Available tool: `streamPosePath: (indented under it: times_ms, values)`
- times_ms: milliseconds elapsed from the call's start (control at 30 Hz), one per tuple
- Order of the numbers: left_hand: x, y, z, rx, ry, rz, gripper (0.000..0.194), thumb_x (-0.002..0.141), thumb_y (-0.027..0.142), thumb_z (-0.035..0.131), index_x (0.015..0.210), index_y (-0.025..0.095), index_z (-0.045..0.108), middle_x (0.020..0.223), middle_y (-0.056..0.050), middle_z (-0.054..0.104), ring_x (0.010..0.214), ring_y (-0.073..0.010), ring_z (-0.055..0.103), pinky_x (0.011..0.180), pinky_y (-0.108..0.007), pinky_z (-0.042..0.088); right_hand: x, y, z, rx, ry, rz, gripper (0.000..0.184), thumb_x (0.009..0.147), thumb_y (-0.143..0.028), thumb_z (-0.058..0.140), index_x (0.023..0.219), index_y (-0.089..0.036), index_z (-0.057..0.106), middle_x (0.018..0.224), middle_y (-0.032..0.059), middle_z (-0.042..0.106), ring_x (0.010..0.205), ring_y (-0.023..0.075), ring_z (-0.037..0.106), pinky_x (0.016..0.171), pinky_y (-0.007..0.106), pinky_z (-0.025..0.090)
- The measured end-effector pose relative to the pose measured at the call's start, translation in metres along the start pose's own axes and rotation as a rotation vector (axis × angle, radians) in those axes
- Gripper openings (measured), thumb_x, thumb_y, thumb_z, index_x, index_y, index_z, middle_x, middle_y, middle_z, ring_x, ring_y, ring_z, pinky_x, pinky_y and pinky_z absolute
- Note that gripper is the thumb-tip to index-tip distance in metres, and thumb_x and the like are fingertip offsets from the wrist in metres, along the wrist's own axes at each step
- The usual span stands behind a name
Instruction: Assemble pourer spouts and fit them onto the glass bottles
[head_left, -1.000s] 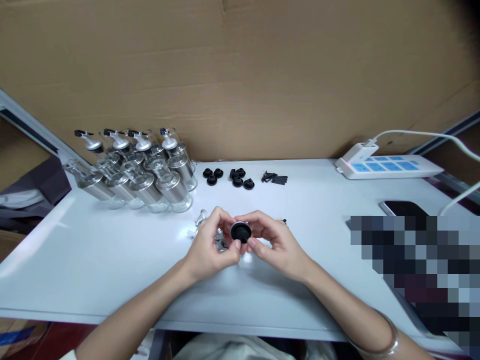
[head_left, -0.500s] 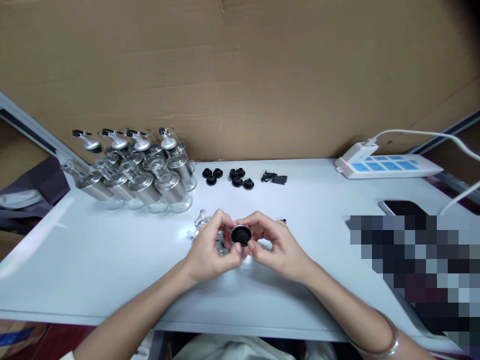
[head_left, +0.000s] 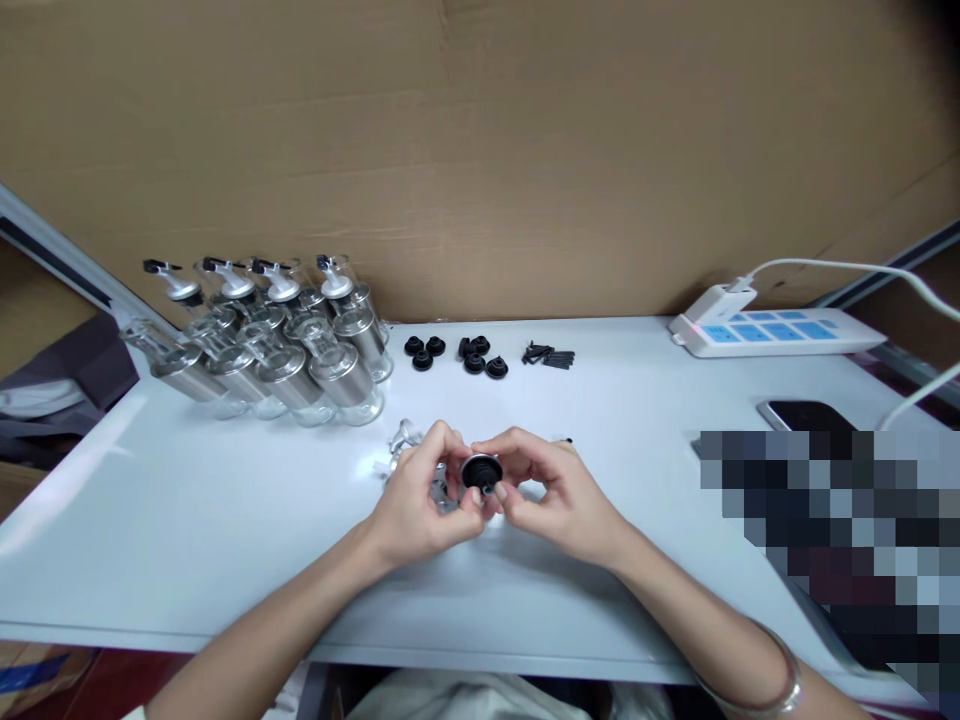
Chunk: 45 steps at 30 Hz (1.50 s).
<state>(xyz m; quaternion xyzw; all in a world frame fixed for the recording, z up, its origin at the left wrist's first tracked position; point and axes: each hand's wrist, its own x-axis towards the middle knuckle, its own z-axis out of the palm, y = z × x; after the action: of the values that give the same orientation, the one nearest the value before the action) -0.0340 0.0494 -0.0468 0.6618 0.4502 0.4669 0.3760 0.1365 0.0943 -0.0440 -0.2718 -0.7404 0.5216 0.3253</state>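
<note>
Between my two hands is a pourer cap (head_left: 481,470), its ribbed black stopper side turned up toward me and a silver rim around it. The fingers and thumb of my left hand (head_left: 431,490) close on its left edge. My right hand (head_left: 551,490) pinches the right edge, its thumb at the small tip nearest me. Silver pourer spouts (head_left: 405,435) lie on the table behind my left hand, which partly covers them. Beyond both hands lie several black stoppers (head_left: 474,355) and a small pile of thin black tubes (head_left: 551,355).
Several glass bottles with metal sleeves (head_left: 285,375) stand at the back left, some topped with pourers (head_left: 238,285). A white power strip (head_left: 780,335) with a plugged-in charger lies at the back right. A phone (head_left: 810,412) rests on the white table (head_left: 187,540) near a blurred-out area.
The pourer cap has tilted slightly between my fingers, so its small tip shows a little differently. Both hands stay in nearly the same place.
</note>
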Motion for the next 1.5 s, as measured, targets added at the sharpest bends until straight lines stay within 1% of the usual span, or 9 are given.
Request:
streamPosePath:
  times_ms: [200, 433, 600, 833, 967, 1133, 1333, 1400, 1500]
  values:
    - [0.000, -0.005, -0.001, 0.022, 0.002, 0.088, 0.016, 0.082, 0.028, 0.051, 0.093, 0.021, 0.042, 0.075, 0.000, 0.058, 0.066, -0.0135, 0.056, 0.061, -0.026, 0.045, 0.000, -0.002, -0.001, 0.146, -0.006, -0.032, 0.016, 0.083, -0.023, 0.055, 0.098, -0.019, 0.055, 0.070, 0.0016, 0.068, 0.059, 0.0143, 0.067, 0.061, 0.027, 0.054]
    - [0.000, -0.007, -0.002, 0.078, 0.031, 0.116, 0.016, 0.088, 0.031, 0.053, 0.099, 0.020, 0.048, 0.085, -0.002, 0.059, 0.076, -0.0144, 0.058, 0.068, -0.026, 0.047, 0.001, -0.002, 0.000, 0.139, 0.036, -0.012, 0.017, 0.080, -0.019, 0.058, 0.097, -0.019, 0.055, 0.070, 0.0011, 0.068, 0.059, 0.0140, 0.067, 0.062, 0.028, 0.055]
    - [-0.001, -0.009, 0.000, 0.114, 0.047, 0.142, 0.016, 0.089, 0.029, 0.053, 0.102, 0.020, 0.050, 0.081, -0.001, 0.058, 0.073, -0.0132, 0.058, 0.066, -0.025, 0.047, 0.001, -0.002, 0.000, 0.073, 0.062, -0.018, 0.017, 0.077, -0.019, 0.056, 0.094, -0.018, 0.056, 0.066, 0.0008, 0.067, 0.055, 0.0133, 0.064, 0.058, 0.028, 0.054]
    - [0.000, -0.009, -0.001, 0.113, 0.042, 0.121, 0.014, 0.084, 0.029, 0.058, 0.091, 0.020, 0.049, 0.074, 0.001, 0.055, 0.064, -0.0121, 0.054, 0.060, -0.024, 0.045, 0.000, -0.004, 0.000, -0.016, 0.080, -0.030, 0.020, 0.072, -0.016, 0.055, 0.092, -0.019, 0.054, 0.070, 0.0019, 0.070, 0.060, 0.0139, 0.066, 0.060, 0.026, 0.056]
    - [0.003, -0.009, -0.002, 0.164, 0.063, 0.229, 0.014, 0.082, 0.020, 0.059, 0.092, 0.021, 0.049, 0.077, 0.001, 0.057, 0.064, -0.0113, 0.055, 0.059, -0.023, 0.046, 0.000, -0.005, -0.001, -0.097, 0.083, -0.089, 0.024, 0.072, -0.012, 0.056, 0.095, -0.019, 0.056, 0.076, 0.0017, 0.071, 0.063, 0.0129, 0.068, 0.062, 0.024, 0.057]
    - [0.009, -0.014, -0.004, 0.241, 0.164, 0.466, 0.026, 0.080, 0.013, 0.059, 0.103, 0.022, 0.051, 0.088, -0.003, 0.059, 0.078, -0.0138, 0.060, 0.067, -0.025, 0.050, 0.001, 0.000, -0.003, -0.187, 0.174, -0.221, 0.028, 0.078, -0.015, 0.060, 0.106, -0.021, 0.057, 0.094, 0.0043, 0.071, 0.081, 0.0150, 0.070, 0.076, 0.027, 0.057]
    - [0.010, -0.011, -0.007, 0.316, 0.220, 0.552, 0.032, 0.080, 0.012, 0.060, 0.109, 0.023, 0.052, 0.097, -0.004, 0.059, 0.090, -0.0158, 0.061, 0.076, -0.029, 0.053, 0.004, -0.001, -0.003, -0.204, 0.232, -0.318, 0.026, 0.078, -0.027, 0.069, 0.102, -0.022, 0.059, 0.099, 0.0070, 0.068, 0.092, 0.0200, 0.065, 0.078, 0.033, 0.055]
    - [0.010, -0.008, -0.008, 0.411, 0.231, 0.555, 0.030, 0.081, 0.012, 0.061, 0.108, 0.024, 0.055, 0.098, -0.004, 0.058, 0.090, -0.0160, 0.061, 0.077, -0.029, 0.053, 0.005, -0.002, -0.003, -0.208, 0.234, -0.308, 0.026, 0.078, -0.031, 0.071, 0.100, -0.022, 0.061, 0.095, 0.0066, 0.067, 0.087, 0.0195, 0.063, 0.074, 0.033, 0.054]
    - [0.008, -0.006, -0.009, 0.555, 0.183, 0.575, 0.026, 0.086, 0.015, 0.059, 0.110, 0.025, 0.058, 0.096, -0.004, 0.057, 0.087, -0.0158, 0.060, 0.074, -0.029, 0.054, 0.006, 0.000, -0.003, -0.186, 0.225, -0.180, 0.020, 0.080, -0.035, 0.069, 0.094, -0.021, 0.064, 0.086, 0.0046, 0.068, 0.076, 0.0174, 0.062, 0.071, 0.032, 0.053]
